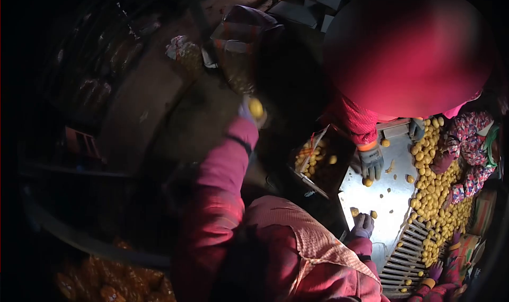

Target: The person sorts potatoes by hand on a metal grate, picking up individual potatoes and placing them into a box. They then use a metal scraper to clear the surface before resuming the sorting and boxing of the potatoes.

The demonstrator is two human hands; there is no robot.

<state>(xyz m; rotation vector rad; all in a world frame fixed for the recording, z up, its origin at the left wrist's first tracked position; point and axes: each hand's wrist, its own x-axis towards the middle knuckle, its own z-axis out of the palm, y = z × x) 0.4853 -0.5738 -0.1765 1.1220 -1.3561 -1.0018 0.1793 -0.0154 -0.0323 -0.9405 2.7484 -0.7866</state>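
Observation:
My left hand (247, 111), in a pale glove, is stretched far out over the dark floor with its fingers closed around a yellow potato (256, 108). My right hand (363, 226), also gloved, rests on the bright metal table (347, 189) with its fingers extended. One small potato (374, 215) lies beside its fingertips, and another potato (354, 212) lies just to their left. Across the table, a co-worker's grey-gloved hand (372, 163) reaches down to a potato (368, 182).
A heap of potatoes (432, 180) covers the table's right side, above a slatted grate (407, 249). A crate (314, 182) with potatoes stands left of the table. More people's hands, including a purple-gloved hand (436, 270), work along the right. Open sacks (238, 45) stand at the back.

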